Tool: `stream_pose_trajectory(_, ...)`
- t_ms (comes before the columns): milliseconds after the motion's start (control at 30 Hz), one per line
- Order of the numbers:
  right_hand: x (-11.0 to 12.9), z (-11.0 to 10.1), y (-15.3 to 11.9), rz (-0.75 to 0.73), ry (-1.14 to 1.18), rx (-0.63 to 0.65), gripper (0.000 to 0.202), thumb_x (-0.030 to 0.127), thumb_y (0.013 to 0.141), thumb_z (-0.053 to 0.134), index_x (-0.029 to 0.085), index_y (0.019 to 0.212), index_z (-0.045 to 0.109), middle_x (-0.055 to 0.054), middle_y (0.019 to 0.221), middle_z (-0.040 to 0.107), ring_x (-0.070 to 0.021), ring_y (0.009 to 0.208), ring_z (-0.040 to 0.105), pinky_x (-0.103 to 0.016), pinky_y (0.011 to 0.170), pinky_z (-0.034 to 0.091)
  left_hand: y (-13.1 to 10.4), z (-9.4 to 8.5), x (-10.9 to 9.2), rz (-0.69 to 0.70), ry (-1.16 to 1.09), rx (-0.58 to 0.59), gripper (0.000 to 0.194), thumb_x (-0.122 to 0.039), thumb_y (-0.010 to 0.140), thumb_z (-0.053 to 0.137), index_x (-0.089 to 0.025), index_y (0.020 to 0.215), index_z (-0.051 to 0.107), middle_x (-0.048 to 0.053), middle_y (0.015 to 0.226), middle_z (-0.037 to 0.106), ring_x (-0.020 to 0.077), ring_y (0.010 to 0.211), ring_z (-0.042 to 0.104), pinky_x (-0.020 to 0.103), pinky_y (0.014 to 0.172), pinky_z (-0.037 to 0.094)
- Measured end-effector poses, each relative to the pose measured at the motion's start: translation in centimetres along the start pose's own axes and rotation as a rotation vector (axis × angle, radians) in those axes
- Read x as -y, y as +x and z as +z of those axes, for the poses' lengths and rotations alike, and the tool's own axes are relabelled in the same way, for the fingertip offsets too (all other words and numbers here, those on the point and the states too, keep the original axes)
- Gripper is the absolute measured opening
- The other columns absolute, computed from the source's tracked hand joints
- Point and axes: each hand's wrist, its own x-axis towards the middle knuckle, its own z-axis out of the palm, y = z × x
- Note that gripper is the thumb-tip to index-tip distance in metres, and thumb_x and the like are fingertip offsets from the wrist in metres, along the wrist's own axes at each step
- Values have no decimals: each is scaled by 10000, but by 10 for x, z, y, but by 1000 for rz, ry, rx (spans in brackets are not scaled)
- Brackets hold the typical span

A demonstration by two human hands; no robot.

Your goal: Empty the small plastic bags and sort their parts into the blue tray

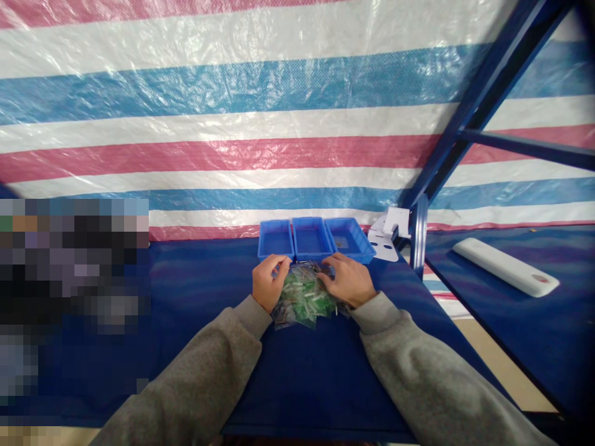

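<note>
Blocky pixelation hides the left end of the bench. The pile of clear packets, greenish in the middle, lies on the bench between the hands, partly covered by fingers; its contents are too small to make out. The left hand bends at the pile's left edge, its grip narrow, thumb and forefinger nearly meeting; whether anything is pinched there, I cannot tell. The right hand arches over the right edge, fingers curled down, its grip's hold unclear. Just beyond stand three blue trays, side by side; something small and indistinct lies in the right one. White cut-out pieces sit beside it, near a blue post.
</note>
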Motion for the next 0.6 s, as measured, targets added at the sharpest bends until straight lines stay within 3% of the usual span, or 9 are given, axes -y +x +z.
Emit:
stream_pose_trajectory(133, 3, 1, -1, -2, -33, 38, 204, 358, 736, 603, 242, 894, 659, -38, 845, 666, -200, 724, 617, -276, 564, 389, -3, 3, -1, 18, 11, 9, 218, -287, 858, 478, -162, 798, 646, 29, 741, 660, 127, 657, 564, 243, 650, 421)
stream_pose_trajectory(400, -3, 4, 1, 11, 41, -26, 159, 298, 802, 546, 243, 808, 695, -33, 788, 695, -197, 736, 632, -281, 619, 424, -6, 5, -1, 31, 18, 15, 202, -275, 854, 492, -159, 800, 648, 34, 726, 649, 135, 673, 575, 247, 670, 429)
stream_pose_trajectory(600, 1, -2, 2, -60, 372, -320, 228, 282, 868, 469, 199, 851, 680, -55, 874, 672, -175, 801, 619, -290, 732, 469, -3, 3, -5, 68, -41, 6, 181, -251, 861, 487, -161, 897, 640, 50, 832, 638, 138, 748, 574, 258, 688, 442)
